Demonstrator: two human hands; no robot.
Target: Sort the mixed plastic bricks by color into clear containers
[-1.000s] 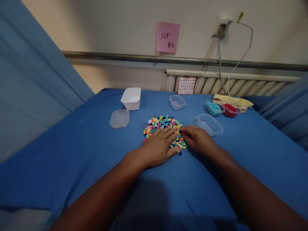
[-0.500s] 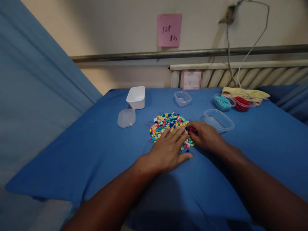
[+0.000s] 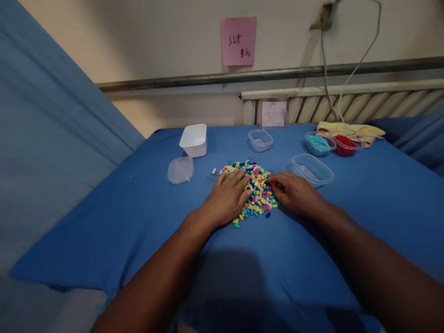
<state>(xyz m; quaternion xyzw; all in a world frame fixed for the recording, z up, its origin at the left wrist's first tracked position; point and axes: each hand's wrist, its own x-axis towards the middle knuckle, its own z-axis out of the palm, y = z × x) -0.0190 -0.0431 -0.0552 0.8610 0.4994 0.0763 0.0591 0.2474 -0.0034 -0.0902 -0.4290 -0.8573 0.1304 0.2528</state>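
A pile of small multicoloured toy bricks lies spread on the blue cloth. My left hand rests flat on the left part of the pile, fingers stretched out, covering some bricks. At the pile's right edge is my right hand, its fingers curled together at the tips among the bricks. What those fingertips hold, if anything, is too small and hidden to make out. One white brick sits apart at the upper left, and a dark blue brick lies at the near edge.
Behind the pile stand a white tub, a clear lid and a small clear container. To the right are a larger clear container, tubs of turquoise pieces and red pieces, and a yellow cloth.
My left hand has slid left across the pile, uncovering bricks in the middle and spreading some toward the near side. My right hand stays at the right edge. The view has shifted slightly.
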